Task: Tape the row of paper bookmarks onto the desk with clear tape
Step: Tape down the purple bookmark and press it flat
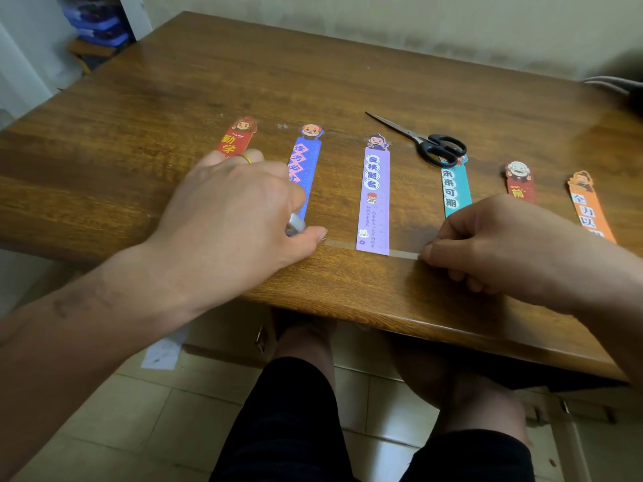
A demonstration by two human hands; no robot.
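Several paper bookmarks lie in a row on the wooden desk: red, blue, purple, teal, a second red one and orange. My left hand grips a small roll of clear tape over the blue bookmark's lower end. A strip of clear tape runs from the roll across the purple bookmark's bottom edge. My right hand pinches the strip's free end just below the teal bookmark.
Black-handled scissors lie behind the row, handles on the teal bookmark's top. A grey object sits at the far right corner. The desk's front edge runs close under both hands; my knees are below it.
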